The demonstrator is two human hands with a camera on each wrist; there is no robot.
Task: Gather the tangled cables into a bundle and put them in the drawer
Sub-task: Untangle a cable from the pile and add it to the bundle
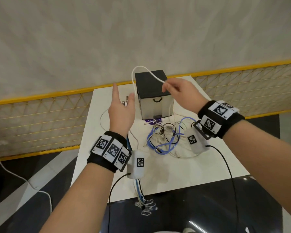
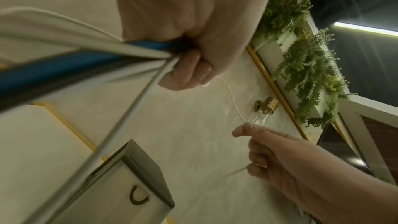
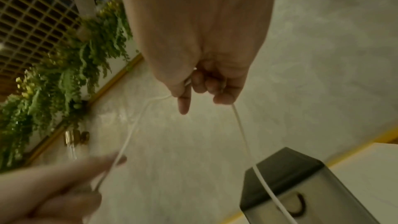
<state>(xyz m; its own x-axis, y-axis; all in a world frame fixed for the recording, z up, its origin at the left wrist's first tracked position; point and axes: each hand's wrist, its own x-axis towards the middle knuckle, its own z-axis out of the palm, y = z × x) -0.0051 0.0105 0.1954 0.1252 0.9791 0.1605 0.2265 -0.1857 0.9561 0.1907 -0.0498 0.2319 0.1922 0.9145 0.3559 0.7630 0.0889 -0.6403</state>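
On the white table (image 1: 200,165) lies a tangle of blue, white and black cables (image 1: 166,137). Behind it stands the small drawer box (image 1: 151,95), black on top, its white front flush with a curved handle (image 1: 157,100). My left hand (image 1: 123,101) is raised left of the box. In the left wrist view its fingers (image 2: 185,67) curl round several cables, whose ends hang off the table's near edge (image 1: 141,199). My right hand (image 1: 165,86) hovers over the box and pinches a white cable (image 1: 149,73) that arcs across to the left hand.
A yellow-railed mesh fence (image 1: 40,115) runs behind the table. Dark glossy floor (image 1: 191,216) surrounds the table, with a white cord (image 1: 23,179) lying on it at left. A purple sticker (image 1: 152,122) sits under the box front. Hanging plants (image 2: 301,65) line the wall.
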